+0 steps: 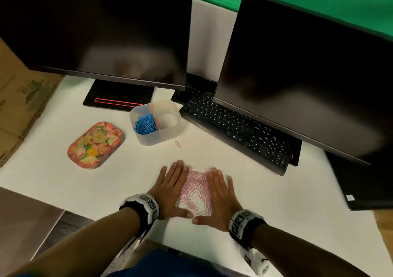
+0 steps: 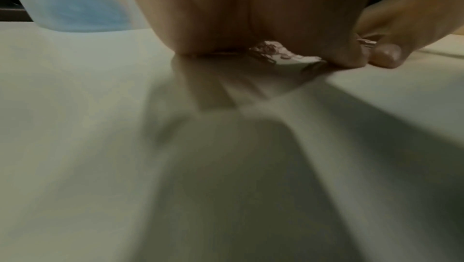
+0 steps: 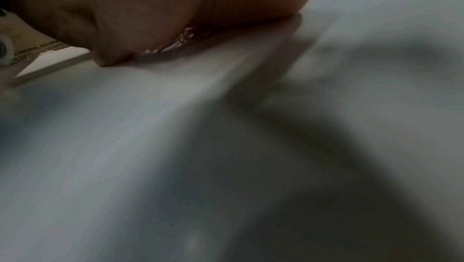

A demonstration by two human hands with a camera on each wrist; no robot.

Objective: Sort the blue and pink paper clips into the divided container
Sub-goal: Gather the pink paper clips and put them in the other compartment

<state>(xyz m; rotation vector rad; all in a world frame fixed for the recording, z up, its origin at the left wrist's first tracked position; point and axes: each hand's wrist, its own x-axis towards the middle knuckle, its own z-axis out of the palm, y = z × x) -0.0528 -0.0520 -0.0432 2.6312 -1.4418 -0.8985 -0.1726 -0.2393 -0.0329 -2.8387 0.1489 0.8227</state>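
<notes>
A heap of pink paper clips (image 1: pixel 196 189) lies on the white table between my two hands. My left hand (image 1: pixel 173 188) rests flat on the table at the heap's left side, fingers straight. My right hand (image 1: pixel 217 198) lies flat at its right side, and the two thumbs nearly meet at the near edge. The wrist views show pink clips (image 2: pixel 270 50) (image 3: pixel 180 42) under the palms. The translucent divided container (image 1: pixel 170 132) stands farther back, with blue paper clips (image 1: pixel 145 123) in its left compartment; the right one looks empty. One pink clip (image 1: pixel 177 143) lies alone in front of it.
A floral tray (image 1: pixel 95 144) sits left of the container. A black keyboard (image 1: pixel 236 127) and two dark monitors (image 1: pixel 95 25) (image 1: pixel 308 74) stand behind and to the right. A cardboard box (image 1: pixel 19 106) is at the far left. The table's near edge runs by my wrists.
</notes>
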